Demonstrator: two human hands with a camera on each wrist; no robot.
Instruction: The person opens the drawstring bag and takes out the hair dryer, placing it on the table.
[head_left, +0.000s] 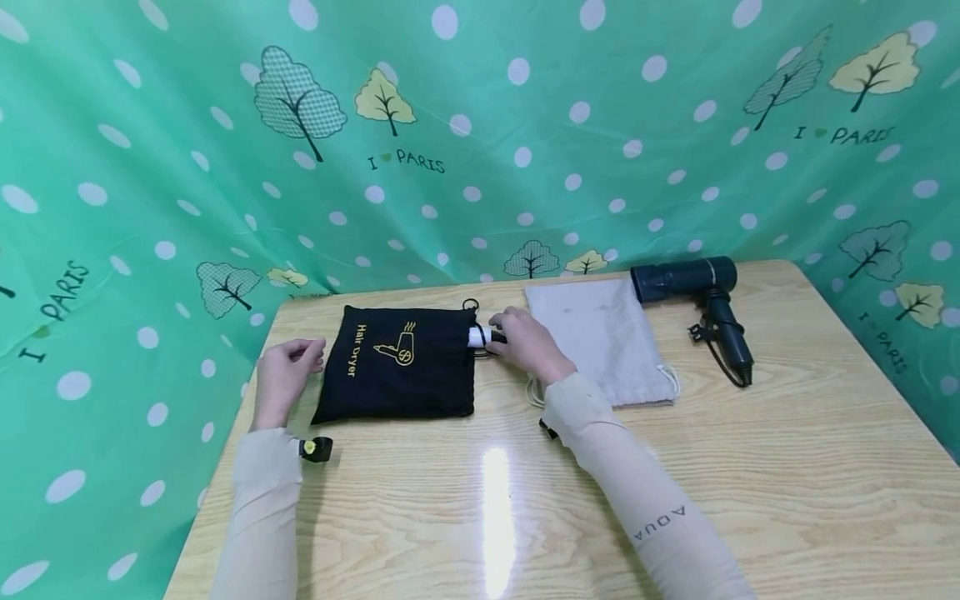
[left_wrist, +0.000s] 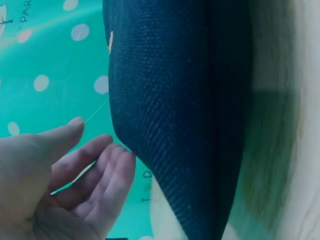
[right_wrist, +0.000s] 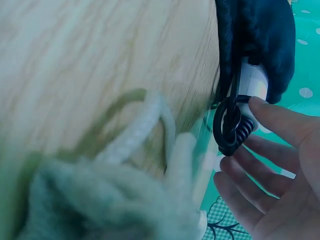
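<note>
A black drawstring bag (head_left: 427,383), printed "Hair Dryer" in yellow, lies flat on the table. From its right-hand mouth sticks the white handle (right_wrist: 257,82) of a hair dryer, with a black ribbed cord end (right_wrist: 244,131) and looped cord; the rest is hidden inside. My right hand (head_left: 528,342) pinches the handle's end, thumb on the near side and fingers behind it. My left hand (head_left: 287,375) is beside the bag's left end, fingers loosely bent and holding nothing. In the left wrist view its fingertips (left_wrist: 127,162) are right at the bag's edge.
Right of the black bag lies a light grey cloth bag (head_left: 611,350) with white drawstrings (right_wrist: 135,135). A dark hair dryer (head_left: 686,279) with its cord and plug lies at the back right, its nozzle overlapping the grey bag. A green dotted curtain (head_left: 480,150) hangs behind the wooden table (head_left: 420,500).
</note>
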